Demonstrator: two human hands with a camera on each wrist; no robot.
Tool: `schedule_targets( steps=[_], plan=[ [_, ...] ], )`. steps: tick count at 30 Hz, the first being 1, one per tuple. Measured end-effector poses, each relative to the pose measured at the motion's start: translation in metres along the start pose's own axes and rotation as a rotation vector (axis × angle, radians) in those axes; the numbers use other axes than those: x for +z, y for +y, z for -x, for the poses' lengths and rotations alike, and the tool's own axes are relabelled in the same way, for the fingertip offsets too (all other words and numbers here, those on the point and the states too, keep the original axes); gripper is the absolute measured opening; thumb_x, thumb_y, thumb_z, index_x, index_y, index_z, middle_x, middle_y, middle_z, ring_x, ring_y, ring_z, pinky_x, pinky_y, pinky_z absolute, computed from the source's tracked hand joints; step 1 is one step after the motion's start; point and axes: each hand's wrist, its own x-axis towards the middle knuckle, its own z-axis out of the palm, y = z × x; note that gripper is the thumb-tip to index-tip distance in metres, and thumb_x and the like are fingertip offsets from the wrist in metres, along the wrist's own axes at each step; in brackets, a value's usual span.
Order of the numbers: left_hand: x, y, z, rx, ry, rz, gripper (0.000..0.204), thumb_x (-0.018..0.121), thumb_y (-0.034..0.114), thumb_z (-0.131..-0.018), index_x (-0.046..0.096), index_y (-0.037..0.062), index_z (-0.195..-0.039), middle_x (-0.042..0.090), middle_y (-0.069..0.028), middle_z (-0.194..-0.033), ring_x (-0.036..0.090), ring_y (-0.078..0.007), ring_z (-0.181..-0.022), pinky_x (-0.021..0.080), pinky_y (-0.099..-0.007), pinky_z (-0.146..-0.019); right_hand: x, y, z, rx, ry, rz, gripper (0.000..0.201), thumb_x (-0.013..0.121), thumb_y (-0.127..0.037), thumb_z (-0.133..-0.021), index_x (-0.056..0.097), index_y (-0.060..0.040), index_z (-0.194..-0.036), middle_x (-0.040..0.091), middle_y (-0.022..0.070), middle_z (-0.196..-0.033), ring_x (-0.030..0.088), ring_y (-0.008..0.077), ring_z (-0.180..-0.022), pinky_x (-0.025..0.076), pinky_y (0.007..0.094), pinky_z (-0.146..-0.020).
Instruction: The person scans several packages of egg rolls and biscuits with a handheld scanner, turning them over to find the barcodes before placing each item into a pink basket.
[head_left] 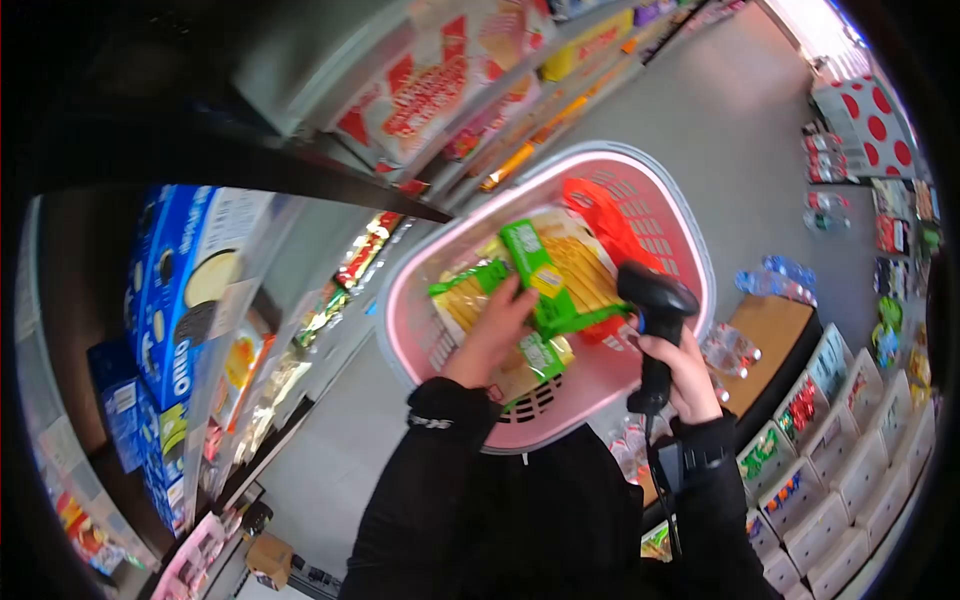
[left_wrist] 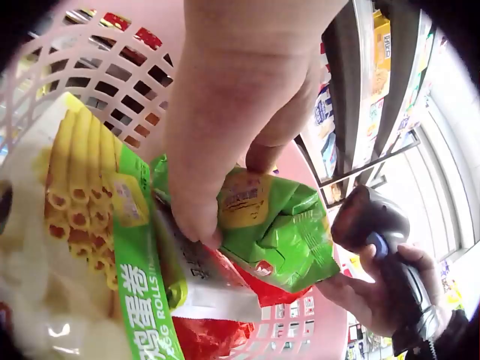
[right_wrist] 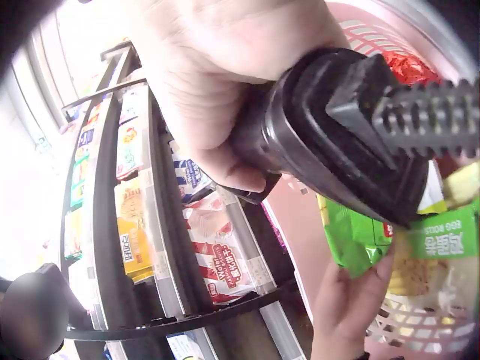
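A pink plastic basket [head_left: 418, 300] with a grey rim holds several egg roll packs. My left hand [head_left: 497, 338] reaches into it and grips a green-ended egg roll pack [left_wrist: 281, 232] between thumb and fingers. Beside that pack lies another egg roll bag [left_wrist: 82, 247], with pale yellow rolls printed on it. Red plastic [head_left: 605, 215] is bunched against the basket's far side. In my right hand [head_left: 690, 372] is a black barcode scanner [head_left: 655, 300], gripped by its handle above the basket's right side, its cable hanging down. The scanner's head faces the packs.
Shelves with blue Oreo boxes [head_left: 165, 310] stand close on the left, and wafer packs [head_left: 430, 90] fill the shelf ahead. Bottled water [head_left: 780, 280] lies to the right by a brown board [head_left: 765, 345]. White bins [head_left: 830, 490] of small packets line the lower right.
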Motion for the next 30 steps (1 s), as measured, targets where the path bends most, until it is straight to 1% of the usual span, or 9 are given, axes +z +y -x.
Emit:
schedule_targets(
  steps=[4,6,13,19,21,23,25,26,30],
  plan=[
    [0.002,0.016,0.008,-0.036,0.008,0.032,0.042,0.048,0.014,-0.087,0.034,0.0084,-0.127,0.050,-0.0048,-0.112,0.051,-0.0179,-0.100,0.044,-0.0353,-0.082,0.002,-0.002,-0.012,0.026,-0.041,0.000,0.030,0.058,-0.006,-0.073,0.054,-0.0024,-0.103,0.057,0.0012,-0.094,0.052,0.0088,-0.083,0.040,0.0235,-0.075],
    [0.000,0.015,0.012,-0.042,0.090,0.023,0.043,0.047,0.013,-0.088,0.032,0.0069,-0.127,0.049,-0.0058,-0.113,0.051,-0.0189,-0.101,0.045,-0.0364,-0.081,0.003,0.001,-0.014,0.042,-0.058,-0.023,0.030,0.058,-0.006,-0.073,0.054,-0.0026,-0.103,0.057,0.0012,-0.094,0.051,0.0085,-0.083,0.040,0.0234,-0.075],
    [-0.010,-0.014,0.009,0.075,0.049,0.095,0.044,0.045,0.009,-0.088,0.030,0.0101,-0.130,0.048,-0.0054,-0.115,0.050,-0.0200,-0.101,0.045,-0.0389,-0.080,-0.001,0.018,-0.007,0.046,-0.060,-0.064,0.030,0.059,-0.007,-0.073,0.054,-0.0026,-0.103,0.056,0.0012,-0.095,0.051,0.0086,-0.086,0.039,0.0234,-0.078],
    [0.004,-0.024,0.034,0.030,0.115,0.189,0.046,0.043,0.008,-0.088,0.027,0.0105,-0.132,0.047,-0.0057,-0.116,0.049,-0.0196,-0.104,0.043,-0.0374,-0.084,-0.009,0.024,0.012,0.038,-0.079,0.039,0.033,0.060,-0.008,-0.071,0.053,-0.0021,-0.103,0.056,0.0012,-0.095,0.050,0.0092,-0.089,0.038,0.0241,-0.081],
    [0.006,-0.032,0.041,0.101,0.093,0.254,0.046,0.042,0.007,-0.088,0.027,0.0099,-0.132,0.045,-0.0064,-0.118,0.047,-0.0185,-0.106,0.042,-0.0347,-0.087,-0.016,0.028,0.017,0.028,-0.063,0.029,0.034,0.060,-0.008,-0.071,0.052,-0.0018,-0.103,0.056,0.0017,-0.095,0.051,0.0096,-0.089,0.038,0.0242,-0.081],
    [0.009,-0.031,0.055,0.109,0.089,0.208,0.047,0.041,0.006,-0.088,0.026,0.0085,-0.132,0.044,-0.0069,-0.120,0.046,-0.0183,-0.109,0.041,-0.0334,-0.088,-0.021,0.025,0.023,-0.015,-0.053,0.008,0.033,0.059,-0.007,-0.072,0.051,-0.0012,-0.103,0.056,0.0032,-0.096,0.051,0.0115,-0.092,0.039,0.0254,-0.082],
    [0.010,-0.030,0.067,0.131,0.088,0.165,0.047,0.041,0.004,-0.088,0.026,0.0071,-0.132,0.043,-0.0073,-0.122,0.044,-0.0180,-0.111,0.040,-0.0321,-0.089,-0.030,0.024,0.032,0.132,-0.094,-0.082,0.032,0.059,-0.006,-0.072,0.051,-0.0003,-0.103,0.056,0.0054,-0.099,0.053,0.0147,-0.094,0.040,0.0281,-0.084],
    [0.008,-0.031,0.074,0.140,0.058,0.125,0.048,0.043,0.004,-0.087,0.025,0.0062,-0.132,0.041,-0.0069,-0.125,0.043,-0.0174,-0.112,0.040,-0.0304,-0.088,-0.033,0.023,0.037,0.138,-0.135,-0.114,0.032,0.058,-0.004,-0.073,0.051,0.0003,-0.103,0.056,0.0071,-0.101,0.055,0.0176,-0.094,0.041,0.0310,-0.086],
    [0.001,-0.044,0.097,0.214,0.006,-0.077,0.052,0.046,0.002,-0.085,0.025,0.0036,-0.132,0.036,-0.0077,-0.130,0.041,-0.0172,-0.114,0.038,-0.0292,-0.090,-0.033,0.024,0.054,0.049,-0.160,-0.224,0.035,0.059,-0.003,-0.071,0.050,0.0003,-0.104,0.055,0.0073,-0.100,0.053,0.0179,-0.097,0.040,0.0342,-0.090]
  ],
)
